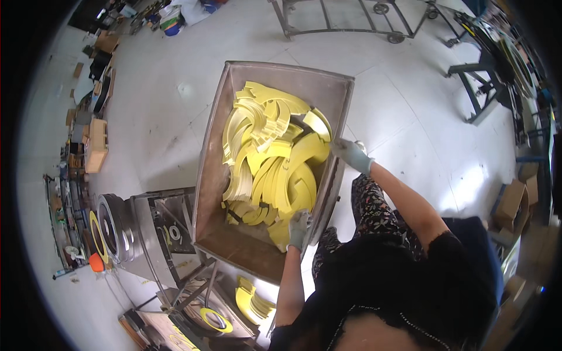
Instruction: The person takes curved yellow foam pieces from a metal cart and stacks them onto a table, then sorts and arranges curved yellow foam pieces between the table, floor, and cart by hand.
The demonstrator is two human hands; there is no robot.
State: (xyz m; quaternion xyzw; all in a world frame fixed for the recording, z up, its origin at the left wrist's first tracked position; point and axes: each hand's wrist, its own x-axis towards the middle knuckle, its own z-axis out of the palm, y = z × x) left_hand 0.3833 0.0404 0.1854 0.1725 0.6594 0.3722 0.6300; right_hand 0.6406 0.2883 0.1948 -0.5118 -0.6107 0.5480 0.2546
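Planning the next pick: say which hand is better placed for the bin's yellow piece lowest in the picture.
Probably the left hand: it is right at that yellow piece, while the right hand is farther away, by the bin's side rim.

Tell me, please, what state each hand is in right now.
Left hand: at a yellow piece in the bin; whether it grips cannot be told.
Right hand: at the bin's side edge; open or closed cannot be told.

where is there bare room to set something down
Bare floor lies between the bin and the wheeled frame; inside the bin, its lower-left corner is bare, bordered by yellow pieces. The bin's middle is crowded.
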